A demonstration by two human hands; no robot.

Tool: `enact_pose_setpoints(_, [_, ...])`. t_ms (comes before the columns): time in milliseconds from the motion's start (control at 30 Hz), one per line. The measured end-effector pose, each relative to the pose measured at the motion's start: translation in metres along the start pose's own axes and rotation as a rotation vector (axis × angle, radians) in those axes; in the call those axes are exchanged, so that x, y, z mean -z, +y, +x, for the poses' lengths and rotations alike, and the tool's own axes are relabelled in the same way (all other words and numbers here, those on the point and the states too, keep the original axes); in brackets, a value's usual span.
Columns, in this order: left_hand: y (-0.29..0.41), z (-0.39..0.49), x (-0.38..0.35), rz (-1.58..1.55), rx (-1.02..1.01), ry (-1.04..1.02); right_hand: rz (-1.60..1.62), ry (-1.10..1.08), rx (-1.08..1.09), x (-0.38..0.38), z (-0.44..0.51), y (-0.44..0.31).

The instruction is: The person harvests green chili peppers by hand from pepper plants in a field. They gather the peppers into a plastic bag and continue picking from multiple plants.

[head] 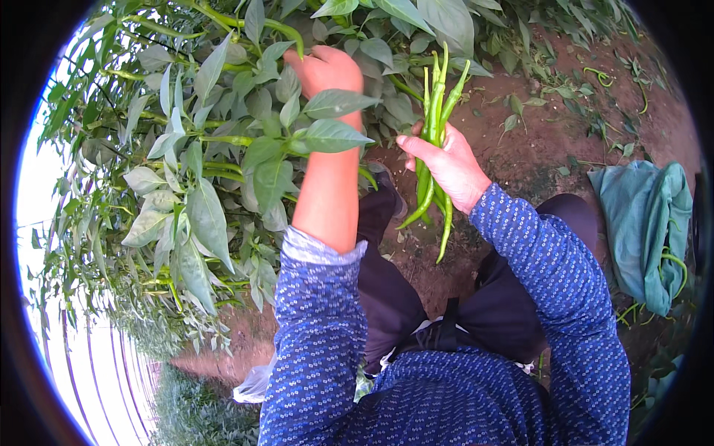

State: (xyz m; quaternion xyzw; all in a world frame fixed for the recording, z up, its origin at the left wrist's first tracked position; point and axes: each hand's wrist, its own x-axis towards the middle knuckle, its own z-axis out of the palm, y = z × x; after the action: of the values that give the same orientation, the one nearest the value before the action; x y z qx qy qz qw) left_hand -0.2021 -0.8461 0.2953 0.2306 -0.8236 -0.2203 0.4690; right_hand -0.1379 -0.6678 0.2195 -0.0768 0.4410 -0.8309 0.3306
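My right hand is shut around a bunch of several long green chili peppers, their stem ends pointing up and their tips hanging below the fist. My left hand reaches into the leaves of a pepper plant; its fingers are partly hidden by foliage, so what they touch cannot be told. A curved green pepper hangs right beside its knuckles. More long peppers show among the leaves to the left of the forearm.
A green cloth lies at the right with some peppers by its lower edge. Fallen leaves and a few peppers are scattered on the brown soil. A clear plastic bag is at the lower left. My dark-trousered knees are bent below the hands.
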Motion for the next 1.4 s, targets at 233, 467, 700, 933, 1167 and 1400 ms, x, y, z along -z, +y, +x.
enact_pose_setpoints(233, [-0.021, 0.085, 0.014, -0.422, 0.349, 0.034, 0.061, 0.004, 0.046, -0.005, 0.003, -0.014])
enact_pose_setpoints(467, [-0.022, 0.086, 0.056, -0.992, 0.557, 0.235, 0.035, 0.013, 0.031, -0.012, 0.000, -0.012])
enact_pose_setpoints(700, [-0.011, 0.093, 0.064, -0.891, 0.726, 0.194, 0.004, -0.013, 0.010, -0.007, 0.003, -0.005])
enact_pose_setpoints(933, [-0.031, 0.072, 0.026, -0.772, 0.351, 0.291, -0.002, 0.034, 0.011, -0.002, 0.002, -0.004])
enact_pose_setpoints(1167, [-0.032, 0.057, 0.007, -0.665, 0.149, 0.359, -0.076, 0.022, 0.001, -0.004, 0.000, -0.004])
enact_pose_setpoints(1400, [-0.021, 0.047, 0.022, -0.861, 0.459, 0.142, -0.064, 0.031, -0.010, -0.003, -0.002, -0.005])
